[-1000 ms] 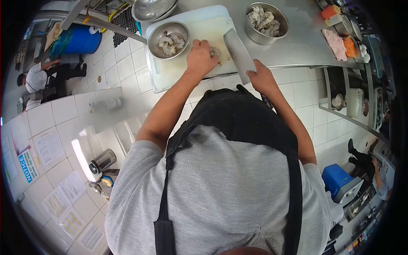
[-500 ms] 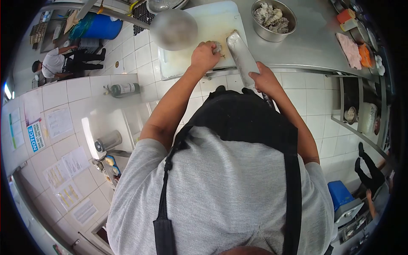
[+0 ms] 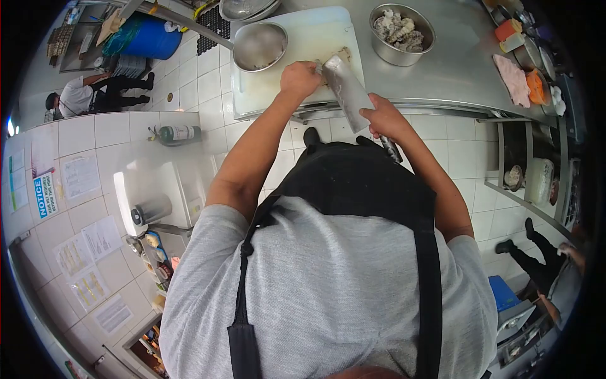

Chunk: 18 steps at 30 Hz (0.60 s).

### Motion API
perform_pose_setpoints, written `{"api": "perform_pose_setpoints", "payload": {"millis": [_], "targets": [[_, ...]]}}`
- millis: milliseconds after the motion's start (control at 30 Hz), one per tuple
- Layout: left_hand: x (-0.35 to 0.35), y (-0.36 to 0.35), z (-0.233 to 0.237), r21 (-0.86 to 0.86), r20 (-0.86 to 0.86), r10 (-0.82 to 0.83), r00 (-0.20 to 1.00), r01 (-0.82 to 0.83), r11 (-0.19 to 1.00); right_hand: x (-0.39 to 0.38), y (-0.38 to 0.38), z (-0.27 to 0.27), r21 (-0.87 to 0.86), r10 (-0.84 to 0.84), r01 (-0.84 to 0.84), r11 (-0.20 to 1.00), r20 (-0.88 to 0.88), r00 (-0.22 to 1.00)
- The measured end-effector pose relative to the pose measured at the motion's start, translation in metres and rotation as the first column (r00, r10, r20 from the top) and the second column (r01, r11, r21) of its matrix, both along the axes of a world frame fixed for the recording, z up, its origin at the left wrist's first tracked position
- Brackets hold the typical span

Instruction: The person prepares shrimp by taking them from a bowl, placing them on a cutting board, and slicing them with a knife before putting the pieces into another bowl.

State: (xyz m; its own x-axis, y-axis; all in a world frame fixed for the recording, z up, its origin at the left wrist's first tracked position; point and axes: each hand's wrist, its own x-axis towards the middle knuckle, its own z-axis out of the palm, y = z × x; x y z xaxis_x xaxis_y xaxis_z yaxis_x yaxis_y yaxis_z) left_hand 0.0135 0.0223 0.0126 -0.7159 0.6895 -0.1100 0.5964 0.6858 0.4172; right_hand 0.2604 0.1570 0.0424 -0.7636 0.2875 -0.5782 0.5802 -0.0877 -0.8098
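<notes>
My right hand (image 3: pixel 384 117) is closed around the handle of a cleaver (image 3: pixel 347 95) with a broad, smeared blade. The blade tilts over the near right part of a white cutting board (image 3: pixel 322 31). Closed fingers of my left hand (image 3: pixel 300 79) pinch a small grey piece of food (image 3: pixel 319 67), right at the blade's tip. Brownish scraps (image 3: pixel 344 53) lie on the board just beyond the blade. A metal bowl (image 3: pixel 260 47) with a little residue inside rests on the board's left part, beyond my left hand.
Right of the board, a deep steel bowl (image 3: pixel 402 58) holds grey-white chunks on the steel counter (image 3: pixel 461 63). A pink cloth (image 3: pixel 512 79) and an orange item (image 3: pixel 538 85) lie farther right. One person (image 3: pixel 82 95) is at the far left, another (image 3: pixel 555 265) at the lower right.
The cleaver's blade has shifted left, toward my left hand, and turned its flat side more into view. My left hand has moved slightly left and nearer to me.
</notes>
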Motion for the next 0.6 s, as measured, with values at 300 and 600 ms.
{"api": "perform_pose_setpoints", "payload": {"millis": [300,600], "targets": [[-0.007,-0.003,-0.008,-0.014,0.037,0.032,0.999,-0.032,0.999,-0.001,-0.003,-0.003,-0.064,-0.008,0.005,0.998,-0.049,0.999],[-0.009,-0.009,-0.013,0.025,0.131,0.086,0.988,-0.09,0.996,-0.013,-0.004,0.001,-0.036,0.018,-0.019,0.999,-0.015,1.0]]}}
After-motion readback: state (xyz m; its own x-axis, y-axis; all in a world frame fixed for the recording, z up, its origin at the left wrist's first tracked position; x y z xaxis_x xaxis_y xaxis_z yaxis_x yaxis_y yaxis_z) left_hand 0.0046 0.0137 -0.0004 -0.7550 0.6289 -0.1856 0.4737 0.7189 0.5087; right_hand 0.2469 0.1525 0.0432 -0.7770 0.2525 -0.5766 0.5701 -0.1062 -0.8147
